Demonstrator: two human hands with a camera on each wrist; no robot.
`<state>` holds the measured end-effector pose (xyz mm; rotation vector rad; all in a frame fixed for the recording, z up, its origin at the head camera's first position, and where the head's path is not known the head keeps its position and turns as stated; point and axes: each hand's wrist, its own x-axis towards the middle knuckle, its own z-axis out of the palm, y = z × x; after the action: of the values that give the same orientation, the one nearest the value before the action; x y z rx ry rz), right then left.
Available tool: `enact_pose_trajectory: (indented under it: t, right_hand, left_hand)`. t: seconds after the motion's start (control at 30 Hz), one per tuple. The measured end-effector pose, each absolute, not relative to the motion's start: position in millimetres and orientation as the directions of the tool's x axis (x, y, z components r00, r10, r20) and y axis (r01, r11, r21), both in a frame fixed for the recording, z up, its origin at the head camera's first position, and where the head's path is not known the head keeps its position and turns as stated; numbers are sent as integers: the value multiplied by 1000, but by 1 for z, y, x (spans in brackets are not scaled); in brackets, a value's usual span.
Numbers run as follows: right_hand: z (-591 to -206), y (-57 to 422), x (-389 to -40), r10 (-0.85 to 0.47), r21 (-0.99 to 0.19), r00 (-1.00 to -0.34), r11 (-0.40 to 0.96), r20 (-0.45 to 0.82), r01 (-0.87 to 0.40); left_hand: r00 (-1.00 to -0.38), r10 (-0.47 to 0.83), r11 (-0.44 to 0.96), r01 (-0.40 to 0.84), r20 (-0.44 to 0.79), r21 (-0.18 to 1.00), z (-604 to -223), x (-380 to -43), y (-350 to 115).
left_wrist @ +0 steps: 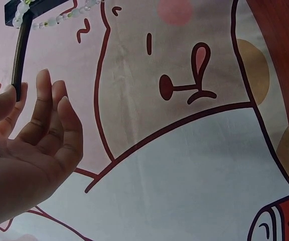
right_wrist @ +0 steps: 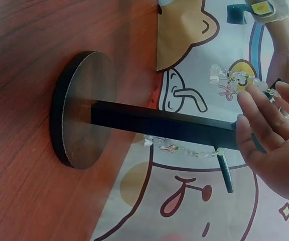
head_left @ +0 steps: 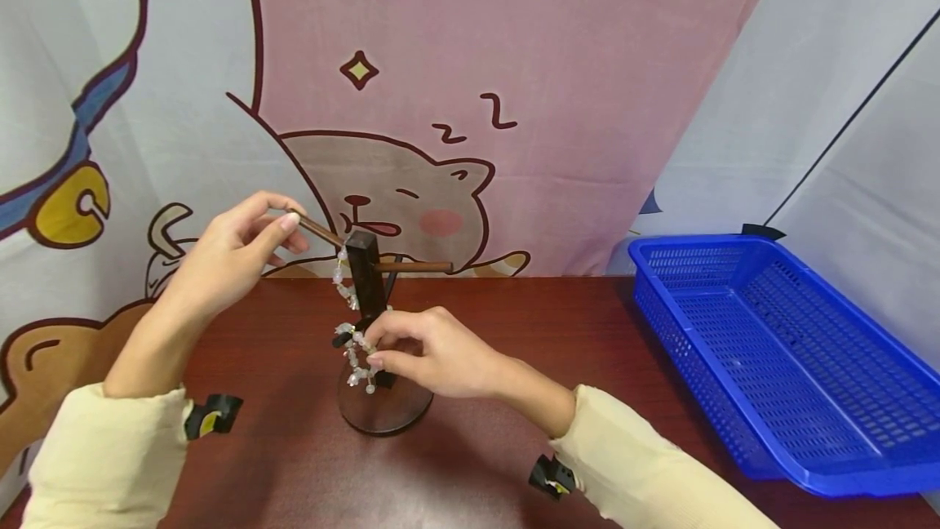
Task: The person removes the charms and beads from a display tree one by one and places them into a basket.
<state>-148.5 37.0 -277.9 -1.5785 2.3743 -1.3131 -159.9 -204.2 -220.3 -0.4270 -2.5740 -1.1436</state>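
Observation:
A dark wooden jewellery stand (head_left: 365,280) with a round base (right_wrist: 89,130) and several pegs stands upright on the table. My left hand (head_left: 235,251) pinches the outer end of its upper left peg (left_wrist: 22,55) between thumb and index finger, the other fingers loosely bent. A clear beaded bracelet (head_left: 338,275) hangs from that peg, close to the post. Lower down, my right hand (head_left: 441,352) pinches a second clear beaded bracelet (head_left: 356,359) with thumb and fingertips, beside the lower peg's dark tip (head_left: 342,340). Another beaded strand (right_wrist: 189,152) hangs below a peg in the right wrist view.
A blue plastic basket (head_left: 705,382) with perforated sides stands at the right of the reddish-brown table (head_left: 294,464). Behind the stand hangs a cartoon-printed cloth (head_left: 573,104). The upper right peg (head_left: 414,267) sticks out above my right hand.

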Motion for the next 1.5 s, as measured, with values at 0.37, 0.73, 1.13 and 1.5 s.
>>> enact_pose_trajectory:
  t: [0.37,0.73,1.13,1.5]
  right_hand:
    - [-275,34,-144,-777,-614,-460,121,430,-780]
    - [-273,33,-142,-787,-615,-443,104,429,-782]
    - [-275,34,-143,-792,-616,-454,128,409,-777]
    - [-279,41,-148,-779,-622,-471,136,414,-771]
  left_hand:
    - [-907,158,644,395,391,656,-223,-161,-206]
    - [-908,159,640,394,389,660,-222,-161,-205]
    - [-913,163,630,388,374,673,-221,-160,-203]
    - [-909,162,629,395,384,670,-222,-161,-205]
